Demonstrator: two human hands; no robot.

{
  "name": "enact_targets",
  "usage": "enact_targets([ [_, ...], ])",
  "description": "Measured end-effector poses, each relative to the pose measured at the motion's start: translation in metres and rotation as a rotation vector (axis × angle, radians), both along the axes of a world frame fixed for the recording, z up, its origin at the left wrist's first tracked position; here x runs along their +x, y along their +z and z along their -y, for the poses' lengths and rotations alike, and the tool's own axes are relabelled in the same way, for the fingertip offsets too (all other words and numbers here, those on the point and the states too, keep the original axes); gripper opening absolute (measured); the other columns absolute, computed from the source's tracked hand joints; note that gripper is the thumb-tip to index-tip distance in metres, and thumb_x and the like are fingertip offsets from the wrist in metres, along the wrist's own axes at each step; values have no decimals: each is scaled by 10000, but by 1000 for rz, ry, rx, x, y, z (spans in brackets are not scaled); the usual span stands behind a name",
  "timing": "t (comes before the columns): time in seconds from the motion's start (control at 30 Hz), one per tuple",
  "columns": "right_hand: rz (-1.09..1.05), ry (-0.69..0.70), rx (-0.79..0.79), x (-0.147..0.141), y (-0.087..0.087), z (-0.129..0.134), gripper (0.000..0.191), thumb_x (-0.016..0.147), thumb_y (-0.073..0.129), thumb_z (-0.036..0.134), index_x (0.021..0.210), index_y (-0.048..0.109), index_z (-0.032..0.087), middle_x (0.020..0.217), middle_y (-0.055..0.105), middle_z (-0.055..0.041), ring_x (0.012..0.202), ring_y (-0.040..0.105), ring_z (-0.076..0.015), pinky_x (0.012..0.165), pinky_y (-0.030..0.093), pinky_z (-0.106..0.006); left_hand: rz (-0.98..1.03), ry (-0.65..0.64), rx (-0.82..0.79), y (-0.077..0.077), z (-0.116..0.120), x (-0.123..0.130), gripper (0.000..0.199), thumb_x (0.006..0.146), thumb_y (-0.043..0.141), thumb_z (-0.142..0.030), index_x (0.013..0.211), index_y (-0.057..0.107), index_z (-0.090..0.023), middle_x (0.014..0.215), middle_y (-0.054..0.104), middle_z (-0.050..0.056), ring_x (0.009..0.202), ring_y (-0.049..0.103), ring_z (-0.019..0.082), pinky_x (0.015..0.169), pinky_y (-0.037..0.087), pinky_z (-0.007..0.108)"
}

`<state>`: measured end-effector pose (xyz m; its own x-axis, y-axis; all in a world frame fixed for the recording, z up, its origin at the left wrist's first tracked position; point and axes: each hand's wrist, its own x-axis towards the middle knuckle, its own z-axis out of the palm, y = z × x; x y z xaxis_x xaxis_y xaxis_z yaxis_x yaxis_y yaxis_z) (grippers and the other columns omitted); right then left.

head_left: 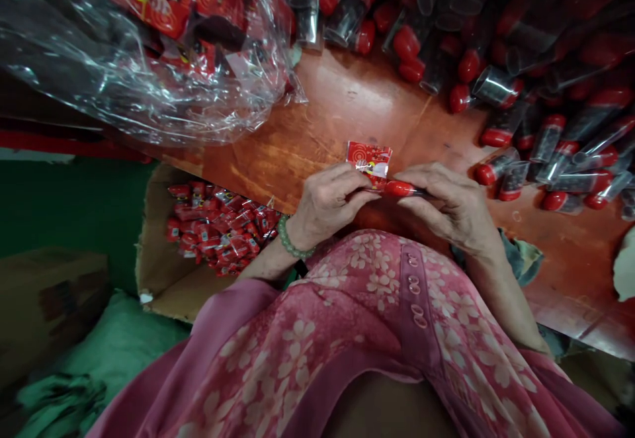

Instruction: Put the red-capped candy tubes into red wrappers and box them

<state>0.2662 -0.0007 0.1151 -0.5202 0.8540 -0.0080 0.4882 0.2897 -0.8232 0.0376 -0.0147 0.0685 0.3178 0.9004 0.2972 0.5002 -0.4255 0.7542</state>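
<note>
Close in front of my body, my left hand (335, 198) is closed in a pinch on the lower edge of a small red printed packet (368, 157), which stands up past the fingertips. From the other side, my right hand (449, 203) grips a small tube with a rounded red cap (399, 188). The cap points left and meets the packet's lower edge near my left fingertips. Whether the cap is inside the packet or just against it, I cannot tell. My right fingers hide most of the tube's body.
Many red-capped clear tubes (548, 139) cover the right and far side of the brown table (317, 127). A clear plastic bag (213, 107) holding red printed packets lies at the far left. Below the table's left edge, a cardboard box (156, 253) contains many wrapped red pieces (223, 229).
</note>
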Motion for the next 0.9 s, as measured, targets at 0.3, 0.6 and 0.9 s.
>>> enact_targets([
  [0.3,341,154,60,6,4,-1,348,1025,513,439,1234,710,241,896,675,-75,826,632,-217,739,491,-339,-99,-142,-26,-9,4,5,192,971,622,-282,861,712,-152,785,691,36,735,636,135,688,499,258],
  [0.6,424,291,10,-3,7,-8,346,1048,463,379,1170,714,175,906,668,-96,821,619,-230,718,470,-348,-198,-249,-40,-7,-4,4,282,1009,548,-330,877,716,-145,825,713,63,772,646,164,710,504,284],
  [0.9,120,239,-202,-1,-1,-15,231,1006,567,353,1100,726,213,1021,761,-76,889,702,-219,782,521,-338,-53,-347,-278,-7,-13,4,265,977,562,-306,847,731,-148,752,712,44,681,628,143,653,464,269],
])
